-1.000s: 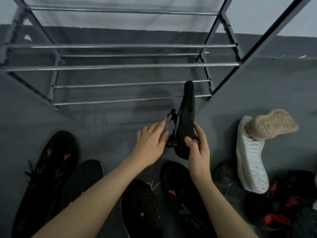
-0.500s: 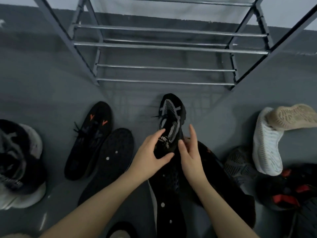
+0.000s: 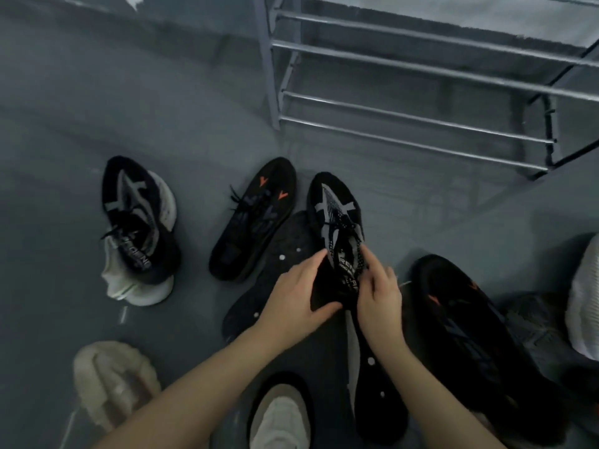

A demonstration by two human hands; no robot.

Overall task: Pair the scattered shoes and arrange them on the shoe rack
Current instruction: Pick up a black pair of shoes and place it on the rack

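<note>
A black sneaker with a grey X on the toe [image 3: 335, 209] is held upright with its toe pointing away from me, between my left hand [image 3: 296, 294] at its left side and my right hand [image 3: 377, 294] at its tongue and laces. Its match [image 3: 134, 218] lies at the left on top of a whitish shoe [image 3: 136, 283]. The metal shoe rack [image 3: 411, 89] stands at the upper right with bare rails. Two black sneakers with orange marks lie on the floor, one [image 3: 256, 218] left of the held shoe and one [image 3: 466, 325] at the right.
Black soles facing up [image 3: 259, 296] lie under my hands. A cream fluffy shoe [image 3: 110, 380] sits at the lower left, a beige shoe [image 3: 278, 416] at the bottom centre, a dark grey shoe [image 3: 534, 332] and a white one [image 3: 583, 299] at the right edge. Grey floor spreads to the upper left.
The shoe, held on its side one second ago, has been turned upright with its top toward me. My view has swung left and down, so the rack sits further right.
</note>
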